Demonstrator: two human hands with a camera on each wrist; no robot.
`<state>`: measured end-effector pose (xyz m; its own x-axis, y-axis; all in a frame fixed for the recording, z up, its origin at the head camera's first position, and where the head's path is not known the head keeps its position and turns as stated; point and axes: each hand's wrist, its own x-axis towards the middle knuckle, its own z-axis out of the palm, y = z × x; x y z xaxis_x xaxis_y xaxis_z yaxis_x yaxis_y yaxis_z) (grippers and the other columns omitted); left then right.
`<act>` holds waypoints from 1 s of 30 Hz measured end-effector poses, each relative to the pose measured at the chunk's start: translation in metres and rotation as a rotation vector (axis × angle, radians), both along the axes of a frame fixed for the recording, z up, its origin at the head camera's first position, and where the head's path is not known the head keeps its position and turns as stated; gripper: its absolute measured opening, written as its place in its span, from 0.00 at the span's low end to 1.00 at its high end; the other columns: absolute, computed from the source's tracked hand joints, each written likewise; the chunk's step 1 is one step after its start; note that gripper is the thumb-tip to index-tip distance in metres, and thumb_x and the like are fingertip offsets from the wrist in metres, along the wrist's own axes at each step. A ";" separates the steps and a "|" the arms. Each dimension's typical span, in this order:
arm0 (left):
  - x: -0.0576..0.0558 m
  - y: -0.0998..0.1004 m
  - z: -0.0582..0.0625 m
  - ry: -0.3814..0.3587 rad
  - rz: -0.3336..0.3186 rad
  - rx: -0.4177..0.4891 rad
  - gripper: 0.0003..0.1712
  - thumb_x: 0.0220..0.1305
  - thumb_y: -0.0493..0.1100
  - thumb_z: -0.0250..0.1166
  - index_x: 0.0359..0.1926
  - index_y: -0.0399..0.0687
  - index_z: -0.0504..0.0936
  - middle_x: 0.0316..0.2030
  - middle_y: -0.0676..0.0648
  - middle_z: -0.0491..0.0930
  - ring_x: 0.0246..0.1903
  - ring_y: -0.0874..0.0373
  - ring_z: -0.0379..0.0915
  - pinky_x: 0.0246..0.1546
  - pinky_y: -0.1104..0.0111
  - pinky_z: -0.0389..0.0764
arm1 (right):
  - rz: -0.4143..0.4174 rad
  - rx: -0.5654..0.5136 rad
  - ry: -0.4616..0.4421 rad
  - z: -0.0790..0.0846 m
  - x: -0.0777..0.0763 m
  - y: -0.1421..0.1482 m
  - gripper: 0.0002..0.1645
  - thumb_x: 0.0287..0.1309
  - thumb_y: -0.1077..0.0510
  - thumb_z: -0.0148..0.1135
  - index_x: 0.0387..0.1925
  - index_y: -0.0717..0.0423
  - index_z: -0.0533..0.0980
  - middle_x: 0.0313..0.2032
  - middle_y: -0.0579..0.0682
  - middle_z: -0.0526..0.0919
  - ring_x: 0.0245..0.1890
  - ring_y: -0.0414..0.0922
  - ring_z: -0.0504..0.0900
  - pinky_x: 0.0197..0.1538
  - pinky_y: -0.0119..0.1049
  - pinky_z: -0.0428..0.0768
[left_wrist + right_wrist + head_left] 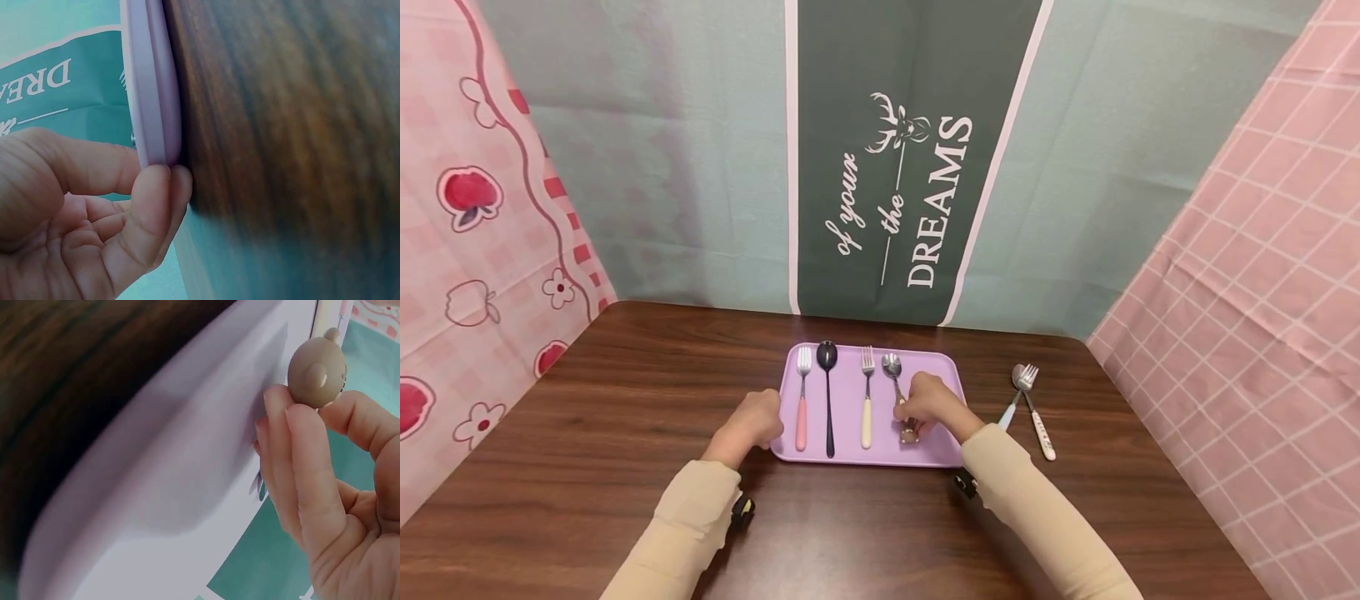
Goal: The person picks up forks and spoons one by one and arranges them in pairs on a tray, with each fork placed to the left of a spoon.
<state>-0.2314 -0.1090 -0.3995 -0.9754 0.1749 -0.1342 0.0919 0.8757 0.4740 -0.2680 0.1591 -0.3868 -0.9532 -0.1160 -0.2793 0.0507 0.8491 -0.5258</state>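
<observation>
At the left end of the lilac tray (842,460), my left hand (758,418) pinches the rim. The left wrist view shows the thumb and fingertips (153,187) at the tray's wall (150,94). My right hand (932,402) holds a spoon (892,364) by its handle over the tray's right part, with the bowl pointing away from me. The handle ends in a rounded brown animal figure (317,372), pinched between thumb and fingers in the right wrist view. To its left lie a cream-handled fork (867,408), a black spoon (828,392) and a pink-handled fork (802,408), side by side.
Right of the tray, on the brown wooden table (865,542), a blue-handled spoon (1009,412) and a fork with a patterned white handle (1041,433) lie crossed. Cloth hangings stand behind and along both sides, the back one lettered (925,200).
</observation>
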 end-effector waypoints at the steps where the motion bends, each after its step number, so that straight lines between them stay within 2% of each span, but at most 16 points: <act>1: 0.000 0.000 0.000 -0.006 0.002 0.003 0.05 0.44 0.24 0.56 0.26 0.32 0.73 0.15 0.43 0.72 0.13 0.57 0.73 0.12 0.73 0.73 | 0.001 0.014 -0.002 0.000 -0.001 -0.001 0.10 0.40 0.64 0.64 0.18 0.64 0.69 0.15 0.55 0.78 0.10 0.44 0.77 0.16 0.34 0.78; 8: 0.000 0.000 0.001 -0.020 0.013 0.017 0.05 0.45 0.25 0.55 0.27 0.31 0.73 0.16 0.42 0.72 0.12 0.58 0.73 0.12 0.73 0.73 | 0.046 0.074 0.015 0.002 -0.002 -0.010 0.09 0.40 0.63 0.62 0.20 0.62 0.69 0.16 0.54 0.77 0.10 0.43 0.77 0.15 0.35 0.78; 20: -0.001 0.000 0.003 -0.026 0.010 0.016 0.06 0.45 0.24 0.55 0.29 0.30 0.73 0.18 0.41 0.72 0.11 0.59 0.73 0.12 0.73 0.73 | 0.025 0.114 0.003 0.008 0.000 -0.020 0.10 0.42 0.64 0.65 0.22 0.62 0.69 0.19 0.55 0.76 0.12 0.44 0.78 0.17 0.33 0.78; 30: 0.001 0.000 0.004 -0.019 0.013 0.010 0.04 0.46 0.25 0.54 0.27 0.31 0.73 0.15 0.43 0.72 0.10 0.60 0.73 0.11 0.74 0.73 | 0.038 0.116 0.034 0.002 -0.002 -0.018 0.11 0.42 0.63 0.66 0.20 0.62 0.70 0.16 0.53 0.77 0.10 0.42 0.77 0.17 0.30 0.77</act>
<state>-0.2305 -0.1086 -0.3951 -0.9749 0.1634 -0.1511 0.0710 0.8719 0.4846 -0.2705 0.1416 -0.3846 -0.9579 -0.1212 -0.2601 0.0009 0.9052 -0.4249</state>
